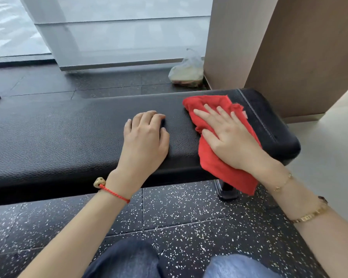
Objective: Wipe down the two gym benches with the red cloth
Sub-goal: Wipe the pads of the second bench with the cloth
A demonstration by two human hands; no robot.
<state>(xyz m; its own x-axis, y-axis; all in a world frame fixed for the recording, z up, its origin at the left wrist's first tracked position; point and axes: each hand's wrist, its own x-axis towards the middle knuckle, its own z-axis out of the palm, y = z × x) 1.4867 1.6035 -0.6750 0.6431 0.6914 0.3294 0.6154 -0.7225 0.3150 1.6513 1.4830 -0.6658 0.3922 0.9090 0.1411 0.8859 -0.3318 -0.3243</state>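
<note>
Knees (141, 261) in blue denim sit nearest, at the bottom edge, over a black rubber floor (185, 221) flecked with white. Beyond the right hand (229, 137), on the far side of the bench (58, 137), a thin clear plastic bag (187, 71) rests on the floor against the foot of a brown wall (289, 47); something pale and greenish fills it, but what it is cannot be told. To the left of the bag runs a grey frosted panel (119, 33) with a metal base strip.

Black, grained padding covers the bench, which stretches away to the left of both hands and ends in a rounded, stitched end just past the right hand. A dark leg (227, 191) of the bench shows below that hand, under the hanging cloth.

The left hand (145, 139) lies palm down on the bench top, fingers loosely bent with the tips touching the padding, holding nothing; a red cord bracelet (114, 192) circles its wrist. The right hand is spread flat, fingers straight and slightly apart, pressing the red cloth (211, 159) onto the bench near its end. Part of the cloth bunches beyond the fingertips, and part drapes over the near edge below the wrist, which wears gold bracelets (309, 214).
</note>
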